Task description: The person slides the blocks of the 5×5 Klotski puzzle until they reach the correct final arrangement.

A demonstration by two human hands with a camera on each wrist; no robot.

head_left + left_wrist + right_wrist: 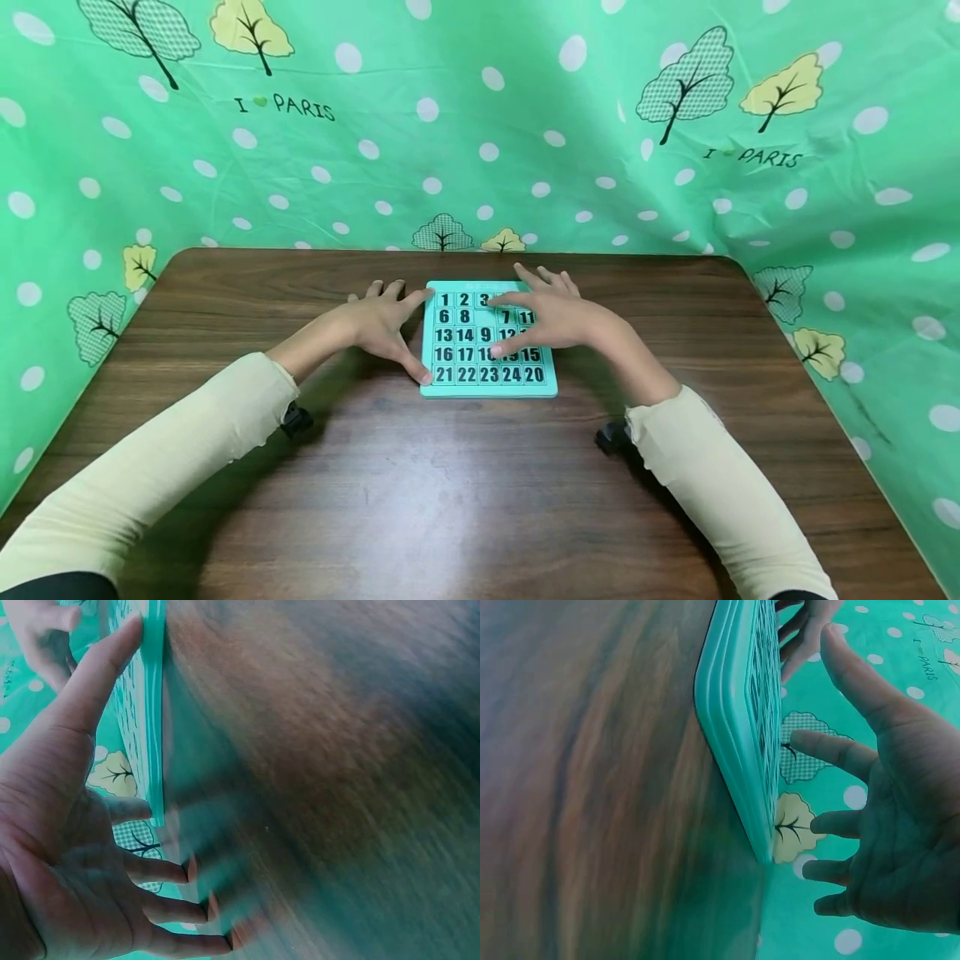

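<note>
A turquoise sliding number puzzle [466, 337] lies flat on the table, its tiles printed with black numerals. One gap shows in the second row, right of the 8. My left hand [378, 323] is spread at the puzzle's left side, thumb at the near corner and index finger at the far corner. In the left wrist view, that thumb [112, 656] lies along the puzzle's edge [154, 712]. Over the right part of the puzzle hovers my right hand [558, 318], fingers extended, hiding several tiles. The right wrist view shows its fingers [836, 821] apart from the puzzle [731, 712].
The brown wood-grain table [420, 492] extends around the puzzle. A green cloth [480, 125] with white dots and printed trees hangs behind it and along both sides. Dark wrist cameras [615, 437] sit under both cream sleeves [727, 492].
</note>
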